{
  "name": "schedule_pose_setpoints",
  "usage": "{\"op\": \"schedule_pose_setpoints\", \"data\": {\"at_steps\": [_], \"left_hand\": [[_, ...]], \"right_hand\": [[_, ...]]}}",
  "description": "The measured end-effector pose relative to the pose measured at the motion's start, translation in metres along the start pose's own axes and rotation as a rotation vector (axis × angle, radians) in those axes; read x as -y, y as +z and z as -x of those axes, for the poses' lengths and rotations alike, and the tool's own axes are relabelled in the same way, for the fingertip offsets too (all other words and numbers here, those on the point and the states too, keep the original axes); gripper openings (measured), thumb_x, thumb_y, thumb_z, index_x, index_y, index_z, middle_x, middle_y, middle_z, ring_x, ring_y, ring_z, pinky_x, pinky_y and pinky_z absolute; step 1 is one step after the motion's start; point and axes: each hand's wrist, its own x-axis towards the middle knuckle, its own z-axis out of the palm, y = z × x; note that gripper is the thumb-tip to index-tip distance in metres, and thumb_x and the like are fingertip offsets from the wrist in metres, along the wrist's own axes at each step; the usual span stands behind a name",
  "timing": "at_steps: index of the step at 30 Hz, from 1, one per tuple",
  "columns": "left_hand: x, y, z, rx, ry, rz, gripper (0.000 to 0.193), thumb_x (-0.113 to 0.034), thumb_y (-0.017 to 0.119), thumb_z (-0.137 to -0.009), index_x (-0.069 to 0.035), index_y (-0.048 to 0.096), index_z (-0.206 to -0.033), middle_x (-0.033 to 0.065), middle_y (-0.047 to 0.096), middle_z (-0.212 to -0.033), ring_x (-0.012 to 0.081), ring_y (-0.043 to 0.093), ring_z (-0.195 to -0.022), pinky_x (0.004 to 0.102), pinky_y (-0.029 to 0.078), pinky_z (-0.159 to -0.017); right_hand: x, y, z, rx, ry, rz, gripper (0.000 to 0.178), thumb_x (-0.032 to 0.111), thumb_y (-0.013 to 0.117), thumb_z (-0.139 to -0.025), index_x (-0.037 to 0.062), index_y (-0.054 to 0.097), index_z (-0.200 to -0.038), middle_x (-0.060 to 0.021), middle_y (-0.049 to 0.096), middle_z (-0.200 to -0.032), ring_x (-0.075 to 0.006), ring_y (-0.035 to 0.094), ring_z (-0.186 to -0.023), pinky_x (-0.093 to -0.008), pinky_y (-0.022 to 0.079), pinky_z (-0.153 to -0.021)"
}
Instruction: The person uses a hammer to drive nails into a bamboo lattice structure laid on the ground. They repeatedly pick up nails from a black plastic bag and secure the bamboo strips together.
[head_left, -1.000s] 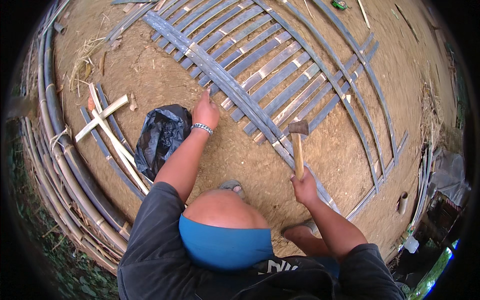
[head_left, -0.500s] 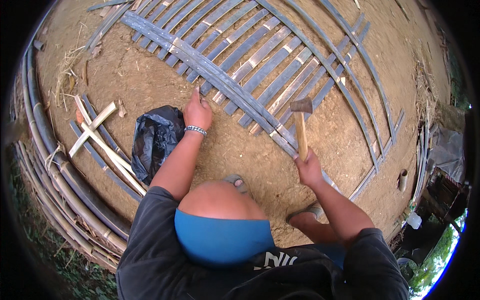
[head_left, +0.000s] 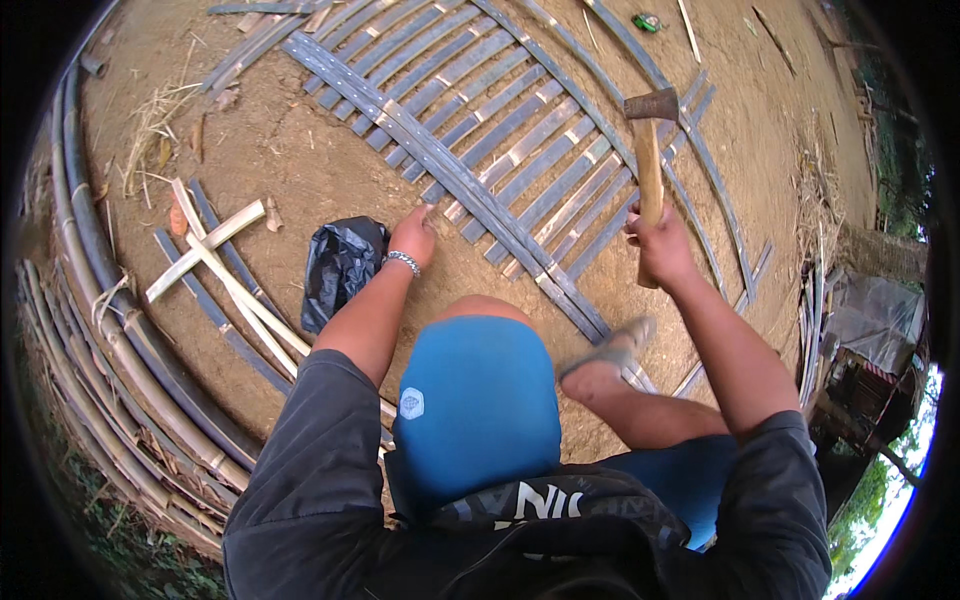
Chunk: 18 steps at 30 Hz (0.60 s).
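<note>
A lattice of split bamboo slats (head_left: 515,150) lies on the dirt, crossed near me by a doubled bamboo strip (head_left: 455,180) with small nail-like dots along it. My right hand (head_left: 662,245) is closed round the wooden handle of a hatchet (head_left: 651,150), its metal head raised above the lattice's right side. My left hand (head_left: 414,236) has its fingers pinched together close to the end of one slat; whatever they hold is too small to make out. Beside that wrist sits a crumpled black plastic bag (head_left: 345,268).
Crossed pale bamboo strips (head_left: 205,250) lie at the left, with long bamboo poles (head_left: 150,365) beyond them. My right foot (head_left: 605,358) stands by the doubled strip's near end. Curved strips (head_left: 708,165) spread at the far right. A small green object (head_left: 648,22) lies far off.
My right hand has lifted the hatchet up and to the right, gripping further along its handle. My left hand stays near the slat ends. My right foot has come forward beside the doubled strip.
</note>
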Motion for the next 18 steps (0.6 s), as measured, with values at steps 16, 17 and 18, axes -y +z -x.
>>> {"op": "schedule_pose_setpoints", "data": {"at_steps": [16, 17, 18], "left_hand": [[-0.047, -0.192, 0.002, 0.562, -0.207, 0.256, 0.024, -0.003, 0.069, -0.093, 0.002, 0.066, -0.116, 0.0119, 0.076, -0.098, 0.0179, 0.075, -0.085, 0.0295, 0.06, -0.072], [-0.058, -0.194, 0.002, 0.517, -0.151, 0.187, 0.017, -0.004, 0.071, -0.093, 0.002, 0.068, -0.108, 0.0119, 0.076, -0.096, 0.0171, 0.075, -0.084, 0.0298, 0.06, -0.074], [-0.069, -0.19, 0.001, 0.475, -0.13, 0.14, 0.016, -0.004, 0.071, -0.093, 0.002, 0.069, -0.107, 0.0116, 0.077, -0.095, 0.0165, 0.075, -0.083, 0.0299, 0.06, -0.074]], "right_hand": [[0.064, -0.012, -0.135, 0.286, -0.267, 0.166, 0.027, 0.019, 0.069, -0.096, 0.0024, 0.06, -0.115, -0.0076, 0.067, -0.088, -0.0161, 0.063, -0.077, -0.0343, 0.052, -0.072], [0.062, 0.003, -0.144, 0.323, -0.258, 0.176, 0.027, 0.02, 0.069, -0.096, 0.0024, 0.06, -0.115, -0.0078, 0.067, -0.087, -0.0167, 0.063, -0.077, -0.035, 0.052, -0.073], [0.059, 0.017, -0.148, 0.368, -0.24, 0.187, 0.028, 0.02, 0.07, -0.096, 0.0025, 0.06, -0.115, -0.0081, 0.067, -0.087, -0.0172, 0.063, -0.077, -0.0357, 0.052, -0.073]]}}
